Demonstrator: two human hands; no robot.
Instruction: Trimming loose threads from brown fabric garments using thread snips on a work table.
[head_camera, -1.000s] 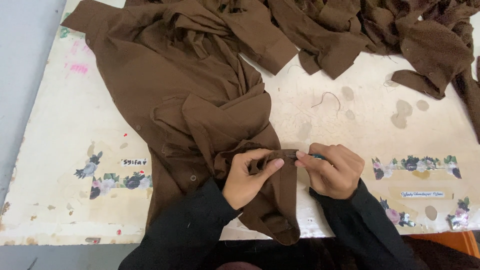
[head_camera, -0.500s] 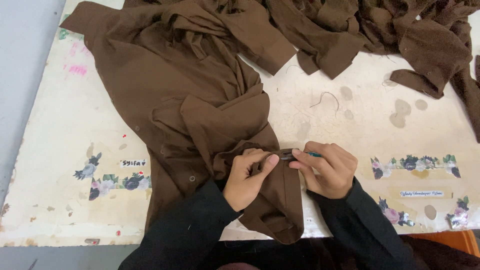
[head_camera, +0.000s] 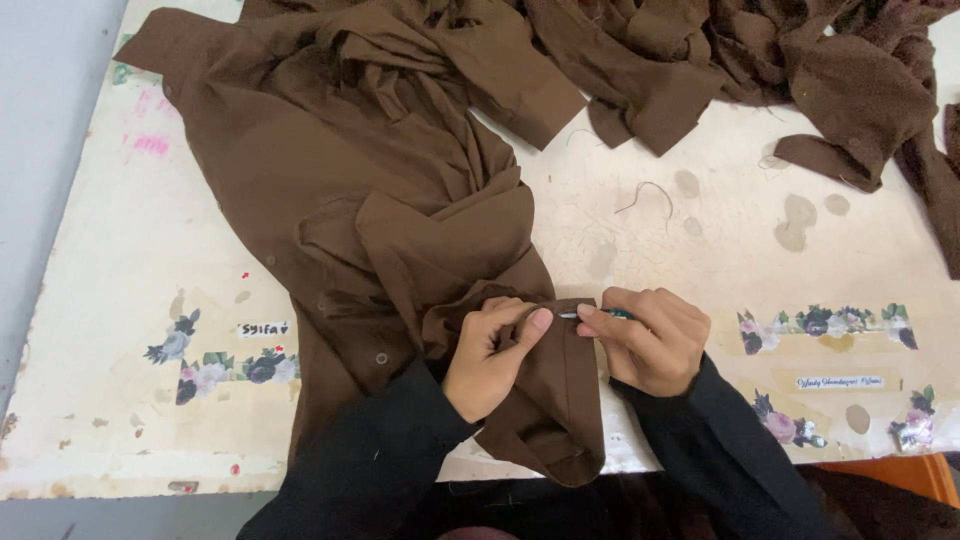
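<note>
A brown garment (head_camera: 340, 190) lies spread over the white table (head_camera: 120, 300), its lower edge hanging off the near side. My left hand (head_camera: 492, 353) pinches a fold of that brown cloth near the table's front edge, thumb pressed on top. My right hand (head_camera: 650, 340) holds a small thin tool with a teal handle (head_camera: 605, 315), its metal tip touching the cloth right beside my left thumb. Both sleeves are black.
More brown garments (head_camera: 760, 60) are heaped along the table's far edge and right side. A loose thread (head_camera: 650, 192) lies on the bare top. Flower stickers (head_camera: 820, 322) mark the table near both front corners. The front table edge is close to my wrists.
My two hands have drawn closer together. My left thumb has slid onto the fold and the tool's tip has come up against the cloth.
</note>
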